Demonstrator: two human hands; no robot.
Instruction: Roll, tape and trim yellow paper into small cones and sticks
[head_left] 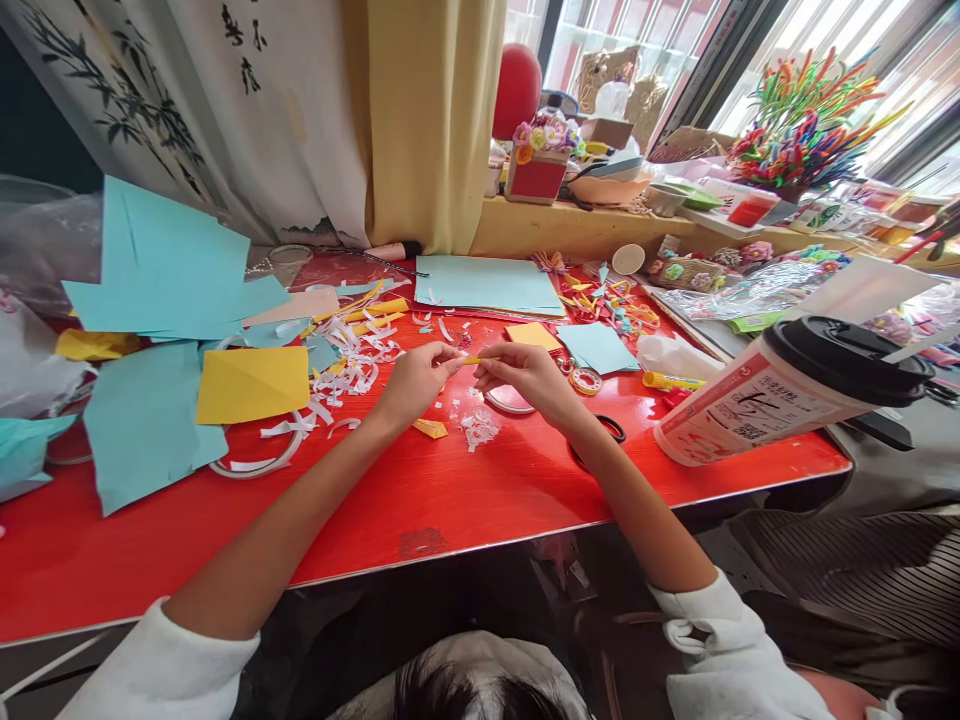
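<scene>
A small yellow paper strip (472,359) is stretched between my hands above the red table (465,500). My left hand (422,380) pinches its left end, and the fingertips of my right hand (531,375) close on the other end. Below the right hand, a roll of tape (510,402) is partly covered. A folded yellow paper piece (430,428) lies just under my left hand. Near it is a little heap of clear and white scraps (478,428). Scissors with black handles (600,440) are partly hidden behind my right forearm.
Blue paper sheets (165,265) and a yellow square (253,385) lie left, beside white paper shreds (360,375). Stacked blue paper (487,284) is at the back. A tall paper cup (757,400) with a black lid stands right. Crafts crowd the windowsill (510,222).
</scene>
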